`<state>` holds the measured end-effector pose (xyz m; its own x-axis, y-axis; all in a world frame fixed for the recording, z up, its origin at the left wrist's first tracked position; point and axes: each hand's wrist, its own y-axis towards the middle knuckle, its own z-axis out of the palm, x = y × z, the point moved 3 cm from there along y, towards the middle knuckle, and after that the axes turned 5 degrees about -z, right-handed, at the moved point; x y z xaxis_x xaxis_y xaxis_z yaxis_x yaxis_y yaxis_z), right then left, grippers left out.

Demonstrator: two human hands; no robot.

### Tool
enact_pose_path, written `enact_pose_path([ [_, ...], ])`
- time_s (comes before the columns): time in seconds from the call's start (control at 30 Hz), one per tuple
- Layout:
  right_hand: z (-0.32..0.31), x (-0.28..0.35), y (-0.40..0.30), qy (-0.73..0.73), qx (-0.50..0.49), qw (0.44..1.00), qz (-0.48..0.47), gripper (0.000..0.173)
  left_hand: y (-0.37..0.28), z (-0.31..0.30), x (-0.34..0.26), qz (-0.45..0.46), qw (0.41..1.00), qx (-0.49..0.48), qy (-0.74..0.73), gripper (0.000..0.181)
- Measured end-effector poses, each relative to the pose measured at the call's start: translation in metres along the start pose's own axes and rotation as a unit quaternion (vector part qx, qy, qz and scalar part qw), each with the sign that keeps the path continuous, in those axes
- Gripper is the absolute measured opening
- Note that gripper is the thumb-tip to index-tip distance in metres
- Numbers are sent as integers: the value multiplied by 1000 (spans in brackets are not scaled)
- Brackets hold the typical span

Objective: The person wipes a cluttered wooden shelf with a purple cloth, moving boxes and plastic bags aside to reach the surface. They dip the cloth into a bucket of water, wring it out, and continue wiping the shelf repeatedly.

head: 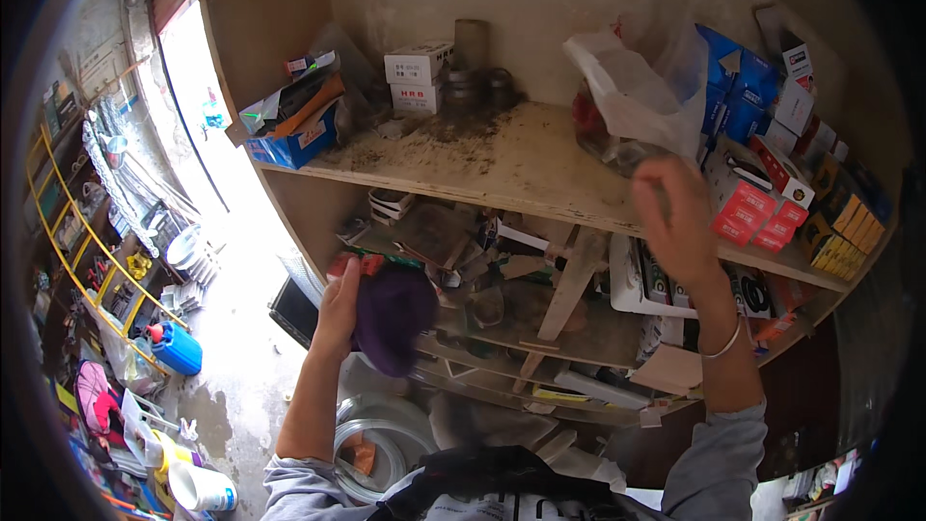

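My left hand (337, 311) grips a dark purple cloth (394, 318), bunched up and hanging in front of the lower shelves. Beside my left thumb shows a small red packet (369, 263); whether I hold it too or it lies behind is unclear. My right hand (673, 221), blurred, is raised at the front edge of the upper shelf (535, 152). Its fingers are curled with a gap to the thumb, and I see nothing between them. Just behind it, a crumpled clear plastic bag (636, 87) lies on the shelf with something red inside.
Dark grime and dirty metal parts (470, 87) lie by two white bearing boxes (416, 98). A blue box (293, 145) stands left; red-and-white boxes (752, 213) stack right. Cluttered shelves (492, 304) lie below. Coiled clear hose (369, 449) rests low, near a blue jerrycan (177, 347).
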<state>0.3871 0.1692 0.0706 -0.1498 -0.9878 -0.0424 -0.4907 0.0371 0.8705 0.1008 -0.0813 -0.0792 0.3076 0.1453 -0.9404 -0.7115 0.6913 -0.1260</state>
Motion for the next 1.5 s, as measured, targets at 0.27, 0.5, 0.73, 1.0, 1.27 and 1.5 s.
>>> enact_pose_path([
  [0.27, -8, -49, -36, -120, 28, 992, 34, 12, -11, 81, -75, 466, 833, -47, 293, 29],
  [0.5, 1, -47, -38, -153, 73, 983, 78, 18, 52, 150, -77, 377, 755, 89, 529, 45],
  [0.73, 1, -48, -42, -156, 51, 984, 76, 20, 173, 149, -97, 365, 662, 114, 644, 50],
  [1.0, 5, -52, -44, -156, 50, 981, 106, 18, 205, 155, -105, 414, 682, 61, 600, 39],
  [1.27, 5, -51, -43, -194, 28, 975, 108, 22, 219, 141, -109, 322, 791, 67, 516, 38],
  [1.5, 4, -49, -43, -170, 31, 977, 125, 34, 216, 143, -106, 307, 807, 61, 501, 39],
])
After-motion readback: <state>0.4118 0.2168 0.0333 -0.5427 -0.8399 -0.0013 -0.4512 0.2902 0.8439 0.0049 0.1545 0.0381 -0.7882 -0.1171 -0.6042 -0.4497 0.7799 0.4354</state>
